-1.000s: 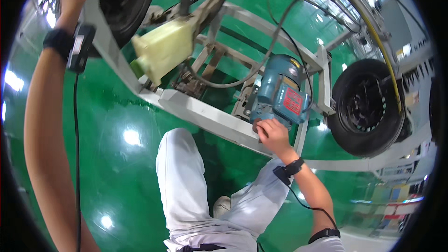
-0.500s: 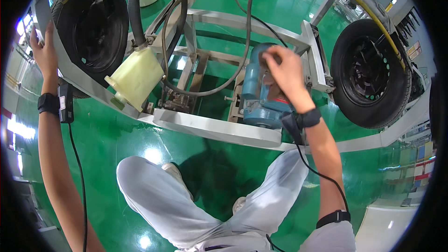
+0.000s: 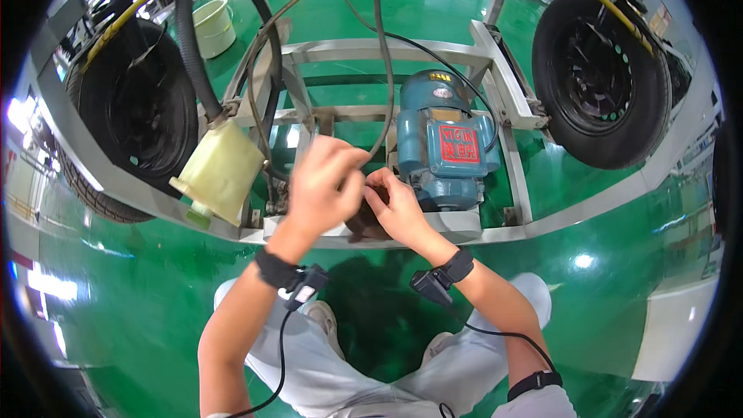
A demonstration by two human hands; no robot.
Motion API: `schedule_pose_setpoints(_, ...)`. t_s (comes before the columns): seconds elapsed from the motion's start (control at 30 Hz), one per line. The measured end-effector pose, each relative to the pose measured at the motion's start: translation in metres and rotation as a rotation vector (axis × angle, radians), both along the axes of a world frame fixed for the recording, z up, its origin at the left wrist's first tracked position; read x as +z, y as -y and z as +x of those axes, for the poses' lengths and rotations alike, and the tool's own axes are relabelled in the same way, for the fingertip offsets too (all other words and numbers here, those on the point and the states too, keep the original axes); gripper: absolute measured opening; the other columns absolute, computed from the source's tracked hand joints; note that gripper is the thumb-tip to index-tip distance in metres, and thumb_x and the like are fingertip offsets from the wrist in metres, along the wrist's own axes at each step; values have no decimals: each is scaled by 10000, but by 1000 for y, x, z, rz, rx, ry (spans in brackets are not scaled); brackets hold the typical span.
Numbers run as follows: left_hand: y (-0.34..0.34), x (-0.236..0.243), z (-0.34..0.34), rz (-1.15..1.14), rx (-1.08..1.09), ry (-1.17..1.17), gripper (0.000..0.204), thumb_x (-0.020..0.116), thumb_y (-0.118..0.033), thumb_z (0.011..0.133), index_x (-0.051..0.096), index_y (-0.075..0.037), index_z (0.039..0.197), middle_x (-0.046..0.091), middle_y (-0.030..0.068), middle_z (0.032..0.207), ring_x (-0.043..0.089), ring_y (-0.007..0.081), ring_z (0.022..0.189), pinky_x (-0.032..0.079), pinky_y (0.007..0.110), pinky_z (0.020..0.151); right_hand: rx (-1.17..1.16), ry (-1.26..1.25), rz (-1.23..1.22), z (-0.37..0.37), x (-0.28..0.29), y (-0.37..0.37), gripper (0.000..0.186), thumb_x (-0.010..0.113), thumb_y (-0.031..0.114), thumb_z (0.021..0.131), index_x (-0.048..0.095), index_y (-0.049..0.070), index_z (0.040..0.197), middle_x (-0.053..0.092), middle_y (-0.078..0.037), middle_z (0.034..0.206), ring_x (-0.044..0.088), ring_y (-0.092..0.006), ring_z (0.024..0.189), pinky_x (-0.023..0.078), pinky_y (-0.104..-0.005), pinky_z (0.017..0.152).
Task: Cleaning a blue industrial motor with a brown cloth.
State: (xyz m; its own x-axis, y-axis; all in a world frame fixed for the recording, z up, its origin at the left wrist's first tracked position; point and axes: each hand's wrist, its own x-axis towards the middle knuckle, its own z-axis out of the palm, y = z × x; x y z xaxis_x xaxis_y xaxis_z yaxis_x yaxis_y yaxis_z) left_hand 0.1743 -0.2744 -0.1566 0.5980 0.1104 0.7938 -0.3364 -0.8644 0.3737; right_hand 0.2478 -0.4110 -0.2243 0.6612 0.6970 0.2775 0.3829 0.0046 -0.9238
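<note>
Both arms reach forward from the lower edge and slant inward, so the hands meet near the middle of the view. The left hand (image 3: pixel 325 186) is blurred, its fingers curled toward the right hand (image 3: pixel 392 209) and its knuckles the higher of the two. The right hand's fingers are bent, pointing leftward, with the thumb below the index finger. The hands are close together; whether they touch is unclear. The left forearm (image 3: pixel 240 306) rises steeply; the right forearm (image 3: pixel 495 302) angles up and leftward. The legs (image 3: pixel 290 368) are spread apart beneath.
</note>
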Motion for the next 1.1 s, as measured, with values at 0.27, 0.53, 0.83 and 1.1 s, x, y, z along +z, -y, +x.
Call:
schedule_pose_setpoints(0.27,33,-76,29,-231,-264,-332,359,723,-228,782,584,-7,1029,550,111,931,546,255,926,441,331,829,29,-306,201,34,-22,51,135,541,-9,888,540,-16,1023,631,-61,908,611,-118,884,484,-261,797)
schedule_pose_setpoints(0.53,22,-55,40,-808,-437,-659,214,627,-234,915,582,-34,978,621,23,879,551,78,818,448,233,724,-108,-247,213,44,10,63,158,640,41,864,613,4,1015,650,-47,935,625,-100,873,495,-244,787)
schedule_pose_setpoints(0.83,-19,-17,106,-1026,-228,-536,295,636,-264,862,618,21,938,632,70,817,591,140,731,476,280,664,-386,-157,89,80,49,121,166,593,166,892,634,54,1006,677,-25,853,554,-52,619,415,-185,564)
schedule_pose_setpoints(1.1,-25,3,169,-1201,-324,-478,272,605,-258,862,556,10,869,598,71,749,566,153,640,461,315,608,-462,-126,112,97,47,156,139,568,110,898,637,42,998,642,-15,754,508,-37,571,384,-169,518)
